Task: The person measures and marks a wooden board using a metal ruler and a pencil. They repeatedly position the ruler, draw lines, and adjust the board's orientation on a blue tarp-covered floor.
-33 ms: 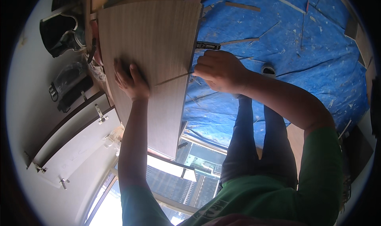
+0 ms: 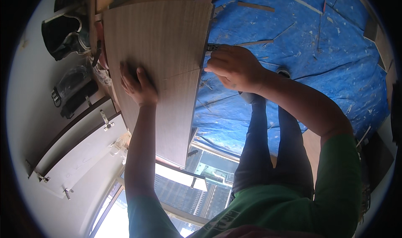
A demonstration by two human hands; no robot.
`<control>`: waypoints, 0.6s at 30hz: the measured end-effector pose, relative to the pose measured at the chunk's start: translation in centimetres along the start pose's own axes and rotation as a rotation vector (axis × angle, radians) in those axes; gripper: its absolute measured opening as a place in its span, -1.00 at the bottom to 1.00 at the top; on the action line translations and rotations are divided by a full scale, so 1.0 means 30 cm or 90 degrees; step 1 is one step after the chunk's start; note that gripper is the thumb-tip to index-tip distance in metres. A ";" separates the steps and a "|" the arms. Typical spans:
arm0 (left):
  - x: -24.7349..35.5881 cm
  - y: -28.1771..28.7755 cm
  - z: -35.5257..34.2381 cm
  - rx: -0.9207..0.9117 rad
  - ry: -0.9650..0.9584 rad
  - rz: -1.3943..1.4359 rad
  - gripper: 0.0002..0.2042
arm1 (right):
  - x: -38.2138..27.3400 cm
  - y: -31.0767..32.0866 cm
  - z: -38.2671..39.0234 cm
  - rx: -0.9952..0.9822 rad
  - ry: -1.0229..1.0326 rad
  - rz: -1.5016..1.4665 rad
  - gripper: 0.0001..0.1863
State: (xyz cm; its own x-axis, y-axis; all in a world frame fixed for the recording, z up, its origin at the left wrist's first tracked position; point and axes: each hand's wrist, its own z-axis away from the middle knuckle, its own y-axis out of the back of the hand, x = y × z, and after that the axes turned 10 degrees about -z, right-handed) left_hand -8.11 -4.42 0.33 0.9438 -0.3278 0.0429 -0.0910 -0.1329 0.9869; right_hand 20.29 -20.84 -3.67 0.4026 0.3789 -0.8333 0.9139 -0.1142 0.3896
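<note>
A long wood-grain board [image 2: 176, 33] lies in front of me, its right edge overhanging a blue sheet. My left hand [image 2: 138, 85] rests on the board, fingers spread, pressing nothing but its surface. My right hand [image 2: 234, 68] is closed just beyond the board's right edge. From its fingers a thin, dark, stick-like strip [image 2: 184, 73] reaches left over the board; it is faint and its exact kind does not show. Beside the right knuckles a metal hinge-like fitting [image 2: 212, 47] sits at the board's edge, partly hidden by the hand.
The blue sheet [image 2: 335, 49] covers the floor on the right, strewn with wood offcuts [image 2: 255, 6] and scraps. White panels with metal hinges [image 2: 108, 123] stand on the left, near black cases [image 2: 69, 37] and a clear bottle [image 2: 69, 85]. A window [image 2: 209, 171] lies below the board.
My right hand has shifted slightly up, carrying the thin strip with it, and now hides more of the metal fitting. My left hand has stayed in place.
</note>
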 end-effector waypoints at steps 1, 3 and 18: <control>0.001 0.001 0.001 0.002 -0.001 0.000 -0.39 | 0.022 0.036 -0.023 0.055 0.004 0.018 -0.80; 0.009 0.000 -0.008 0.005 -0.003 0.003 -0.38 | 0.086 0.115 -0.075 0.169 0.037 0.061 -0.86; 0.014 -0.009 -0.012 -0.002 0.010 0.006 -0.37 | 0.095 0.096 -0.035 0.032 0.042 0.056 -0.73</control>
State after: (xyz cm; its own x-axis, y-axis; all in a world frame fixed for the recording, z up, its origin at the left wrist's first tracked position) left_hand -7.57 -4.17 0.14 0.9479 -0.3140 0.0542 -0.0984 -0.1268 0.9870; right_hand 24.02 -19.14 -4.50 0.4783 0.4246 -0.7687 0.8774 -0.1944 0.4385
